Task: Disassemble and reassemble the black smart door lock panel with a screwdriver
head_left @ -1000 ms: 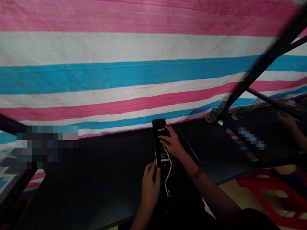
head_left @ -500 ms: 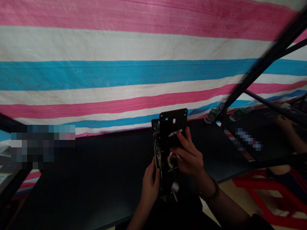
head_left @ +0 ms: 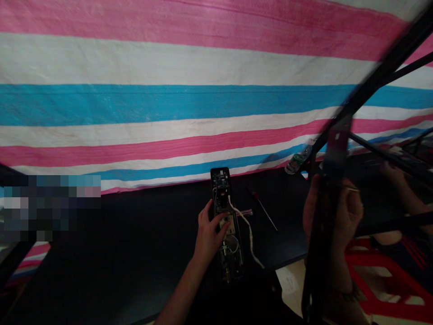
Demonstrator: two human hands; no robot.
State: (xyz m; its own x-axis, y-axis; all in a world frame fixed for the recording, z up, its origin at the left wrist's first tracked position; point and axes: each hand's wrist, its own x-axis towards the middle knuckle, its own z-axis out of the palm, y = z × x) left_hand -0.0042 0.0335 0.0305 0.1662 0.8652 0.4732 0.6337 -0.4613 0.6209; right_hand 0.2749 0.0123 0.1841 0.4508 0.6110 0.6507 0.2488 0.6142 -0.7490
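Note:
A long, narrow black device housing (head_left: 237,246) lies opened on the dark table, much like an electronic door lock. At its far end shows a circuit board (head_left: 221,180), with metal parts nearer me. My left hand (head_left: 207,230) grips the housing's middle, thumb and finger over a pale metal block (head_left: 227,224). Off to the right, my right hand (head_left: 348,216) holds up a long black cover panel (head_left: 324,225), edge-on and blurred. A white cable (head_left: 251,237) trails from the housing across the table. Right of it rests a screwdriver (head_left: 265,210) with a dark and red handle.
Striped plastic sheeting (head_left: 169,106) hangs behind the black table (head_left: 128,253). A plastic bottle (head_left: 297,161) stands tilted by a black metal frame (head_left: 365,90). Another person's hand (head_left: 394,176) is at the neighbouring table. A red stool (head_left: 375,289) is at lower right.
My right hand has lifted the cover panel off the housing and carried it right, uncovering the inside, the cable and the screwdriver. My left hand has shifted onto the housing's middle.

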